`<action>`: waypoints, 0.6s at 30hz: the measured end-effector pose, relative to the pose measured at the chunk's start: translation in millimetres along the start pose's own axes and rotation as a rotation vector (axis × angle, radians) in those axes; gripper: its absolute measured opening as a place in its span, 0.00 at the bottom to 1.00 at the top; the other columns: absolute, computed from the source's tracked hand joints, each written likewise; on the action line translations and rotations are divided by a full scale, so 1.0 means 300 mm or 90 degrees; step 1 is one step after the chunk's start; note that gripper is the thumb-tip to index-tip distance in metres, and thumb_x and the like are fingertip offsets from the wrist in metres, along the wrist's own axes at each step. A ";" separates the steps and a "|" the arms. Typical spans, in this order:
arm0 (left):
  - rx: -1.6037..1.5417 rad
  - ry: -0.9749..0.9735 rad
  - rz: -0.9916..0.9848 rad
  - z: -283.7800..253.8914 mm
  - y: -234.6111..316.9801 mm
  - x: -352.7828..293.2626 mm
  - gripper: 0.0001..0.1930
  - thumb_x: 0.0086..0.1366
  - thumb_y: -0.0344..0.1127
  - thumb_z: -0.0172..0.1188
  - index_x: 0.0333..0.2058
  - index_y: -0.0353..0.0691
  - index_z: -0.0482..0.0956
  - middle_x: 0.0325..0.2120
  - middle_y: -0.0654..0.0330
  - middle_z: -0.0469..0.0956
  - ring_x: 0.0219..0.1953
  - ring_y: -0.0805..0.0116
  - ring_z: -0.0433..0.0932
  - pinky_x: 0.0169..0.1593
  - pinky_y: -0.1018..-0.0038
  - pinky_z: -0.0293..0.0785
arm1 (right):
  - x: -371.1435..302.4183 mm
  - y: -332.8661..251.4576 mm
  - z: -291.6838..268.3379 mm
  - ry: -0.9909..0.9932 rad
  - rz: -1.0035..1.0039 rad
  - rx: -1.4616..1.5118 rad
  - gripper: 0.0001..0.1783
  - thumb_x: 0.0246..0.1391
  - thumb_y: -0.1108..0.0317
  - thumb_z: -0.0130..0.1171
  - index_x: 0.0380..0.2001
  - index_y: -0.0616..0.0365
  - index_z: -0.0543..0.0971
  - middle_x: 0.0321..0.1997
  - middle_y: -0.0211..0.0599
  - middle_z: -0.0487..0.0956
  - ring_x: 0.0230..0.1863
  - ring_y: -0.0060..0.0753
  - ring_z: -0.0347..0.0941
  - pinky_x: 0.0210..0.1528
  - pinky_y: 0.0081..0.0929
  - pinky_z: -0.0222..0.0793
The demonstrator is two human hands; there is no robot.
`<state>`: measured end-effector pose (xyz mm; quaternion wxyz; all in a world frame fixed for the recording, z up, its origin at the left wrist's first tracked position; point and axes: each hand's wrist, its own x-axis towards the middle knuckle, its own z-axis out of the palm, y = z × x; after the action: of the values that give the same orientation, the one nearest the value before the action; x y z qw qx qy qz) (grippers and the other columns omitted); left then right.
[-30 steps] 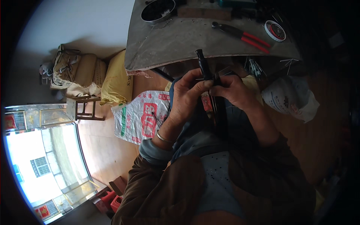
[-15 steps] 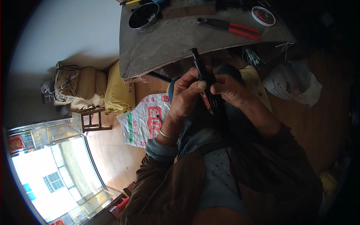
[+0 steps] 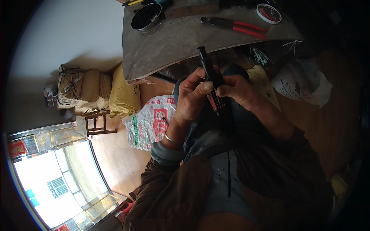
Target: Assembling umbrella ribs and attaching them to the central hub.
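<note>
In front of my lap is a black umbrella-like frame [image 3: 207, 65], a tube with a knobbed top end and thin dark rods hanging below; its exact kind is hard to make out. My left hand [image 3: 193, 93] is closed around the tube's left side, its thumb pressed against it, with a bracelet at the wrist. My right hand [image 3: 239, 90] pinches the rods from the right with bent fingers. A reddish narrow strip [image 3: 213, 104] shows between the hands. Below them the dark rods merge with dark clothing; one thin dark rod [image 3: 229, 173] lies over my lap.
Ahead, the grey table [image 3: 173, 42] bears red-handled pliers [image 3: 233, 27], a bowl of black pieces [image 3: 146, 17] and a round white dish [image 3: 268, 14]. A bundle of thin rods [image 3: 260, 57] and a white sack [image 3: 302, 82] are right; a yellow sack [image 3: 125, 90] and a wooden stool [image 3: 98, 122] left.
Both hands keep their hold on the frame. Its top end has shifted slightly right and up in the picture. The thin rod over my lap now stands more upright and ends higher.
</note>
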<state>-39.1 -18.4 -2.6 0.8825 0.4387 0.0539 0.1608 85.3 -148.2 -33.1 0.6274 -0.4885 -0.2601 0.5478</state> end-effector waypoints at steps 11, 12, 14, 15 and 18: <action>-0.049 0.051 -0.013 -0.002 -0.009 0.001 0.15 0.62 0.28 0.61 0.49 0.36 0.76 0.40 0.61 0.80 0.42 0.73 0.77 0.51 0.75 0.72 | -0.014 -0.009 0.008 0.032 -0.011 -0.011 0.21 0.48 0.48 0.68 0.28 0.56 0.77 0.16 0.21 0.69 0.13 0.12 0.63 0.15 0.14 0.56; -0.065 0.044 -0.013 -0.005 -0.013 0.005 0.15 0.62 0.28 0.61 0.48 0.36 0.76 0.40 0.61 0.80 0.42 0.74 0.77 0.51 0.76 0.72 | -0.005 0.005 0.000 0.027 -0.010 0.011 0.22 0.47 0.48 0.68 0.28 0.55 0.77 0.16 0.21 0.69 0.14 0.11 0.63 0.15 0.14 0.56; -0.081 0.034 -0.012 -0.004 -0.013 0.008 0.14 0.62 0.28 0.61 0.48 0.37 0.76 0.40 0.61 0.80 0.42 0.74 0.77 0.51 0.76 0.72 | -0.002 0.013 -0.006 0.023 -0.011 0.031 0.22 0.46 0.47 0.69 0.27 0.55 0.76 0.16 0.21 0.69 0.14 0.11 0.63 0.14 0.14 0.56; -0.078 0.033 -0.004 0.003 -0.008 0.005 0.14 0.62 0.28 0.60 0.47 0.37 0.76 0.40 0.61 0.79 0.42 0.74 0.77 0.51 0.76 0.72 | -0.003 0.008 0.001 0.032 -0.008 0.014 0.23 0.46 0.46 0.69 0.26 0.55 0.76 0.16 0.21 0.69 0.13 0.11 0.63 0.14 0.14 0.56; -0.076 0.026 0.001 0.025 0.008 -0.004 0.13 0.63 0.28 0.60 0.46 0.37 0.76 0.40 0.61 0.79 0.43 0.74 0.77 0.51 0.76 0.71 | -0.015 0.000 0.011 0.042 -0.010 -0.012 0.24 0.45 0.45 0.69 0.25 0.55 0.75 0.16 0.20 0.68 0.13 0.11 0.62 0.14 0.14 0.56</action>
<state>-39.1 -23.2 3.6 0.9056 0.3822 0.0616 0.1734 81.3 -151.2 -31.0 0.6352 -0.5102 -0.2486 0.5239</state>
